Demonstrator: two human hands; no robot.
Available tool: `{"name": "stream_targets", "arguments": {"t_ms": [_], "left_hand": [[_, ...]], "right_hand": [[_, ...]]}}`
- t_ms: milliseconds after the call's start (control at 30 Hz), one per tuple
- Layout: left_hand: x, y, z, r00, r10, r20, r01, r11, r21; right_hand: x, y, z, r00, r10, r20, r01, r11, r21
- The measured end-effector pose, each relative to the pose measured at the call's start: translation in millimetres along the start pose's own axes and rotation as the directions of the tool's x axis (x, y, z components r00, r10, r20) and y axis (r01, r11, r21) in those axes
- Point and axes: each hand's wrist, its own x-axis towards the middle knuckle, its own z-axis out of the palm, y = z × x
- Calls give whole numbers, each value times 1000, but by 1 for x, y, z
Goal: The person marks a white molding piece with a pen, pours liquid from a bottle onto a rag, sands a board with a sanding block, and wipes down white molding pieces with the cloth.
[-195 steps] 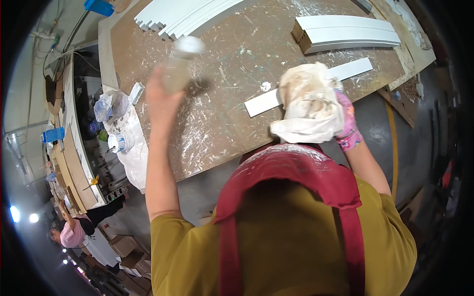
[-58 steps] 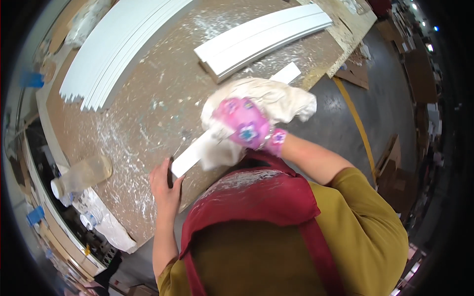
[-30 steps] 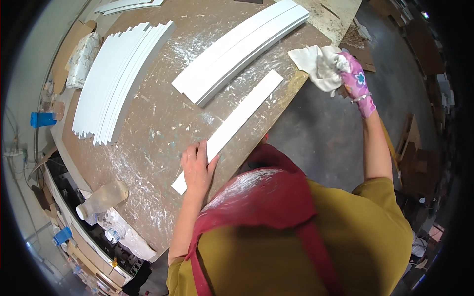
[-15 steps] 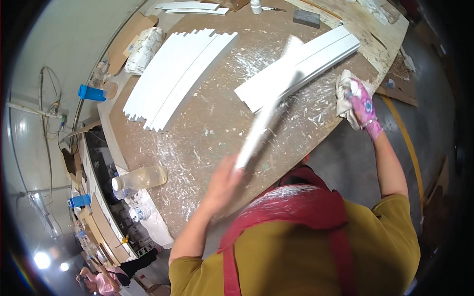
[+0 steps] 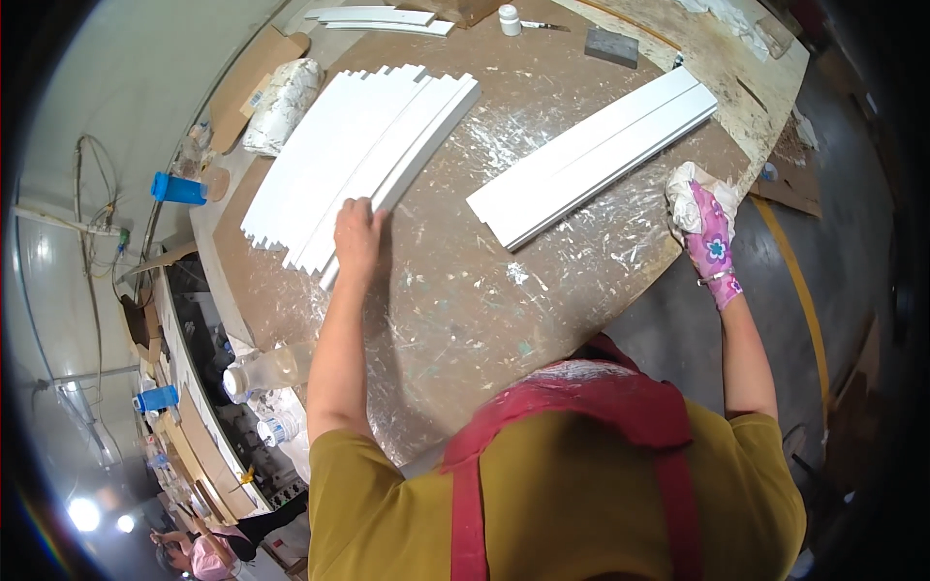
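My bare left hand (image 5: 358, 237) is closed over the outermost long white slat (image 5: 412, 155), at the right side of a fanned row of white slats (image 5: 325, 155). That slat lies along its neighbours, and its near end sticks out past them. Over at the table's right edge, my right hand (image 5: 712, 228) wears a pink flowered glove. It grips a crumpled, off-white cloth (image 5: 690, 184). Between the hands, toward the right, lies a short stack of white slats (image 5: 591, 160).
The brown table top (image 5: 455, 320) is spattered with white paint. A grey block (image 5: 611, 47) and a small white bottle (image 5: 510, 19) stand at the far side. A liquid-filled bottle (image 5: 276, 373) lies beside my left forearm. Another person (image 5: 208, 557) is at lower left.
My left hand has moved away and to the left, bringing the white slat from above the table onto the side of the fanned row. My right hand with the cloth has dropped slightly nearer.
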Motion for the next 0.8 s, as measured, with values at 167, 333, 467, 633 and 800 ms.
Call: {"name": "stream_targets", "arguments": {"t_ms": [167, 333, 467, 633, 800], "left_hand": [[12, 48, 4, 974, 50, -221, -78, 990, -121], [-6, 151, -9, 912, 270, 309, -106, 883, -458], [-16, 191, -4, 878, 432, 205, -399, 899, -181], [-18, 200, 1, 887, 399, 232, -367, 915, -169], [-14, 194, -12, 903, 323, 285, -256, 934, -249]], "right_hand": [[-1, 20, 1, 988, -147, -53, 114, 909, -400], [6, 15, 5, 943, 325, -76, -223, 782, 582], [25, -15, -10, 975, 221, -6, -160, 726, 669], [24, -19, -18, 952, 266, 153, -253, 397, 882], [21, -5, -34, 965, 250, 75, -200, 523, 828]]}}
